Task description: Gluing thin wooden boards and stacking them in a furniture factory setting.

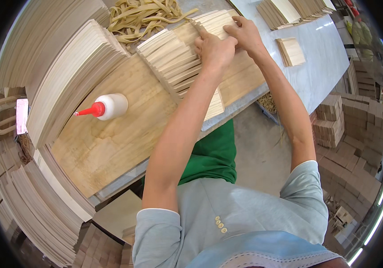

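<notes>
Both of my hands are at the far side of the wooden worktable, over a row of thin pale wooden slats (216, 20). My left hand (216, 49) is closed, its fingers curled at the near left end of that row. My right hand (245, 35) has its fingers bent down and closed on the row's right end. Just left of my left forearm, a longer fanned row of overlapping wooden slats (169, 58) lies on the board, partly hidden by the arm. My fingertips' exact contact with the slats is partly hidden.
A white bottle with a red nozzle (114, 106) lies on the wooden board (124, 138). Tan elastic bands (142, 18) are heaped at the back. Tall stacks of curved wood sheets (71, 76) stand left. More slat bundles (291, 51) lie on the grey tabletop at right.
</notes>
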{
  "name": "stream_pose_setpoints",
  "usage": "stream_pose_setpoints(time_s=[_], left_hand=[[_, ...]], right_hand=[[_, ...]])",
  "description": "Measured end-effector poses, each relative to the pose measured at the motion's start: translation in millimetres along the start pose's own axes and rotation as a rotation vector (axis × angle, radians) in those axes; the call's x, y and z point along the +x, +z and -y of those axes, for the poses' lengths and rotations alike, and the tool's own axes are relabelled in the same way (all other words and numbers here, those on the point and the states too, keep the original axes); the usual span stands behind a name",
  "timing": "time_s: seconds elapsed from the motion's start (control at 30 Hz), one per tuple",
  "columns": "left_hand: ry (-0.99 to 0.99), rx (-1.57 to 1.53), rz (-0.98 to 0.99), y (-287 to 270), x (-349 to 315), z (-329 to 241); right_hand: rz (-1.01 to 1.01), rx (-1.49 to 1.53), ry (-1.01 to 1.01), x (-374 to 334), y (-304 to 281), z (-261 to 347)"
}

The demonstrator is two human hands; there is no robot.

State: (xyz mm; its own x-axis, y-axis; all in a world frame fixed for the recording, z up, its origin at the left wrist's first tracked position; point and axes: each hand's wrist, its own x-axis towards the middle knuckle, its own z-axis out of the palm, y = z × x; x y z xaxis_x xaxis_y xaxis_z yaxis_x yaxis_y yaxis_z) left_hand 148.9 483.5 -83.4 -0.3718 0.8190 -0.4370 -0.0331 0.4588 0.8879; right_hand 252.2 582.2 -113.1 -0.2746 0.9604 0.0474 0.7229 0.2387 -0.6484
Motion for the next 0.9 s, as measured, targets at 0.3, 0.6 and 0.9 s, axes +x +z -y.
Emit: stream_pose_setpoints(time_s=[0.3,0.6,0.9], left_hand=[[0.033,-0.009,0.089,-1.9,8.4,9.6],[0.398,0.073,-0.062,10.9,-14.0,-21.9],[0.359,0.141,0.345,81.8,121.8,-92.6]], right_hand=[[0.016,-0.037,-0.006,-2.6,4.7,-6.2],[-0.225,0.159,-0.104,-27.7,-54.2,3.5],[-0.438,0.58,0.193,-9.1,-135.8,-62.5]])
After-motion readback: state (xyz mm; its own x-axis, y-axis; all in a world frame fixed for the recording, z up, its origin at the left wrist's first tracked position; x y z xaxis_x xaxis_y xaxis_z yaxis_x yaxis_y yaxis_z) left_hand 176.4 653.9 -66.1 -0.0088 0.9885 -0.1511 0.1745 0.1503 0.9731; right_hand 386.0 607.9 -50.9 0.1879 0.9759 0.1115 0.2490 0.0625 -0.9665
